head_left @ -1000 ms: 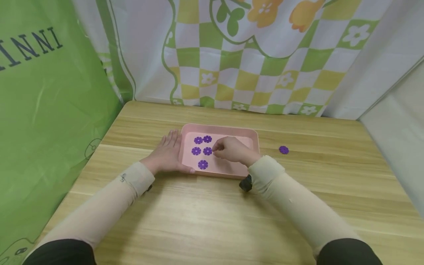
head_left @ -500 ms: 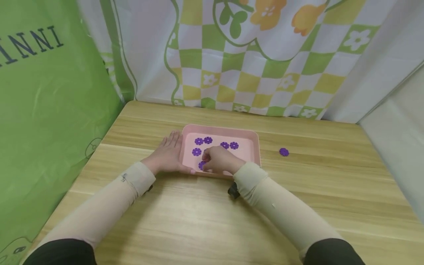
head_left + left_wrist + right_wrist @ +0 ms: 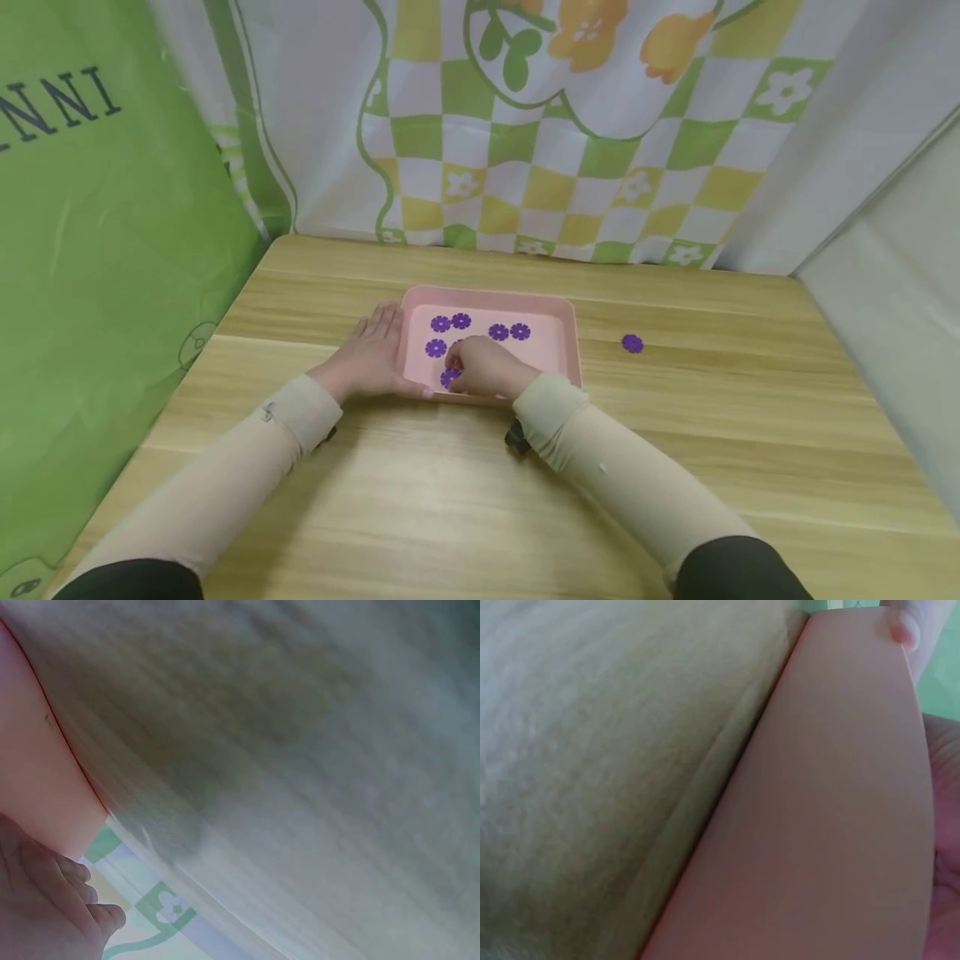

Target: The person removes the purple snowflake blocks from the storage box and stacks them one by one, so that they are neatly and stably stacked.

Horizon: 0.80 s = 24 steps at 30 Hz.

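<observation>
1. Purple disc (image 3: 449, 380) nearest the person: lies in the tray (image 3: 557, 352), close to its near wall, at the fingertips of the right hand (image 3: 486, 367). Those fingers are curled; whether they pinch a disc cannot be told. An off-centre press could skid it against the wall.
2. Left hand (image 3: 369, 352): fingers extended along the tray's left end, thumb at the near corner, gripping nothing. Should this pressure slacken, a sideways push could slide the tray.
3. Single disc (image 3: 436, 348) left of the curled fingers: a stray knuckle could displace it.
4. Loose disc (image 3: 632, 343): on the table (image 3: 675, 400), right of the tray; a wide sleeve swing might knock it.
5. Left pair (image 3: 441, 324) and right pair (image 3: 520, 332): toward the far wall; a careless sweep could scatter both.
</observation>
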### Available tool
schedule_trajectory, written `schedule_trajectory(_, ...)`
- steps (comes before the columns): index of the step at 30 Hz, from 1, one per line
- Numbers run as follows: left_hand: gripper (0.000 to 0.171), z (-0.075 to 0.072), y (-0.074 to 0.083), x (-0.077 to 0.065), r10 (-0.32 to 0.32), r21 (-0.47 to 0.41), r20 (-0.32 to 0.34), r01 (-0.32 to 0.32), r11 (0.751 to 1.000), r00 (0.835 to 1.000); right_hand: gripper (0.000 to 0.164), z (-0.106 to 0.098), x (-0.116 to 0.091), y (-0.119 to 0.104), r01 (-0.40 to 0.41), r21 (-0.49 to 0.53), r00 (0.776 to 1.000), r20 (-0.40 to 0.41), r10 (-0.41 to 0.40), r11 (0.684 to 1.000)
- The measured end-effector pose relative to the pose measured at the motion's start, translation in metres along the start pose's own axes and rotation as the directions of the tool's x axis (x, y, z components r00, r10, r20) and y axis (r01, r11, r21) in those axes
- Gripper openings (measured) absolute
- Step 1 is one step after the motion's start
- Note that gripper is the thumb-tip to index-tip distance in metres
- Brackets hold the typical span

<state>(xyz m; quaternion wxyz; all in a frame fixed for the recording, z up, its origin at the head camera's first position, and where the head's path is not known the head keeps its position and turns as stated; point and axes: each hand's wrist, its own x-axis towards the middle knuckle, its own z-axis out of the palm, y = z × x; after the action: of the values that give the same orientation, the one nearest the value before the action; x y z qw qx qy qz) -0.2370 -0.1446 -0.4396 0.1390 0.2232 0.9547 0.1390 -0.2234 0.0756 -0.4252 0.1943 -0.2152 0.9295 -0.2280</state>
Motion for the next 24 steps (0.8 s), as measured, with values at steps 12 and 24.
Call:
schedule_trajectory(12, 0.158, 0.0036, -0.0029, 0.0018, 0.004, 0.004, 0.002, -0.004, 1.0, 1.0, 0.016, 0.0009, 0.0005, 0.0028, 0.061, -0.075, 0.998, -0.024, -0.062, 0.995)
schedule_trajectory(24, 0.153, -0.0009, 0.0036, -0.0026, 0.016, -0.005, -0.011, -0.016, 1.0, 1.0, 0.018, 0.001, 0.0001, 0.0063, 0.029, -0.033, 0.999, -0.021, -0.03, 0.999)
